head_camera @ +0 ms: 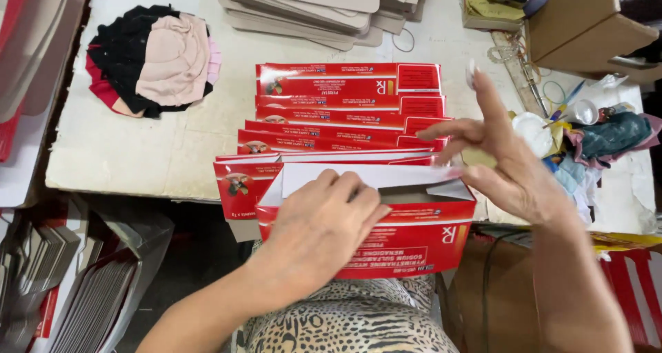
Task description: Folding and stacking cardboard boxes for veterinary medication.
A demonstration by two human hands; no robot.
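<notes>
Head view, one entry. Red carton (407,239), half erected, sits at the near tabletop (138,146) edge above the person's lap, top flap open and white inside showing. Left hand (324,232) lies flat on the carton's front panel, fingers together and pressing, no closed grip. Right hand (507,156) is open, fingers spread, fingertips (445,131) at the raised flap's right corner; nothing is enclosed in it. Flat red cartons (345,108) lie fanned in an overlapping row just behind, touching one another. Grey board sheets (310,8) are stacked at the far edge; fabric pads (155,60), black and pink, lie far left; glue pot and rags (586,132) lie far right.

Handling judgement: keep the left palm steady so the panel stays square; fold the flap along its crease from the corner inward, evenly.
</notes>
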